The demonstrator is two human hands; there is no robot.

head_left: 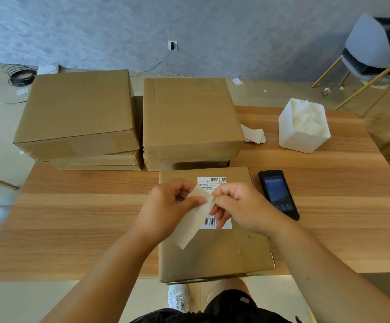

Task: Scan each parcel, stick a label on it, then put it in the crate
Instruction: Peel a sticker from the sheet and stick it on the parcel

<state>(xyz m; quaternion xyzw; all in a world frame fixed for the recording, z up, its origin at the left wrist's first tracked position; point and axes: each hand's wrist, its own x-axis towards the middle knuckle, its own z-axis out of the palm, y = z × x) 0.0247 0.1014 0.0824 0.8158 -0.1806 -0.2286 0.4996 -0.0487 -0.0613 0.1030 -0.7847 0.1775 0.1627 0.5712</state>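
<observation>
A flat cardboard parcel (215, 255) lies at the table's near edge, with a white barcode label (212, 180) stuck on its top. Above it, my left hand (166, 206) and my right hand (238, 206) both pinch a pale strip of label paper (189, 227); the fingertips meet at its upper end and the strip hangs down to the left. A black handheld scanner (278, 194) lies face up on the table just right of the parcel. No crate is in view.
Two stacks of cardboard parcels (77, 113) (189, 117) stand at the back of the wooden table (73, 217). A white bin of crumpled paper (303, 127) sits back right, loose label sheets (254, 136) beside it. A chair (373, 50) stands far right.
</observation>
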